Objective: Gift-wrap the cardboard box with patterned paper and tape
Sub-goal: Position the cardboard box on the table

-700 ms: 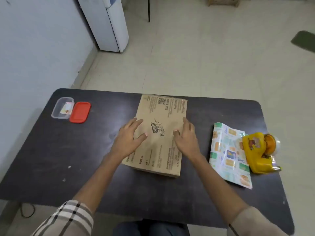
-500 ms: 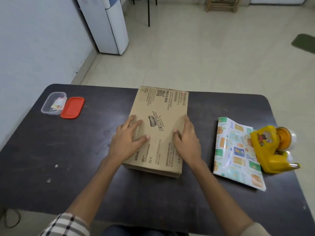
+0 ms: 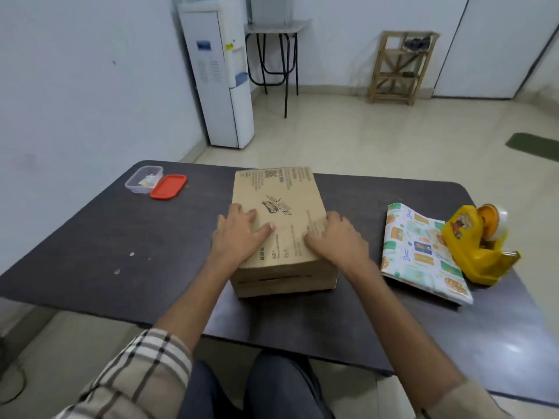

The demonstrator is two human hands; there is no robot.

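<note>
the cardboard box point(image 3: 279, 225) lies flat in the middle of the dark surface point(image 3: 121, 252). both hands rest released on its top, fingers straight: left hand point(image 3: 237, 237) at its left edge, right hand point(image 3: 335, 238) at its right edge. well to the right lies the folded patterned paper point(image 3: 419, 252), with the yellow tape dispenser point(image 3: 475, 243) touching its right side

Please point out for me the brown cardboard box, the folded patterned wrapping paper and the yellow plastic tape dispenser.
Brown cardboard box point(image 3: 287, 211): head view, on its printed top face.
Folded patterned wrapping paper point(image 3: 417, 252): head view, middle of its top sheet.
Yellow plastic tape dispenser point(image 3: 470, 247): head view, on its yellow body.
</note>
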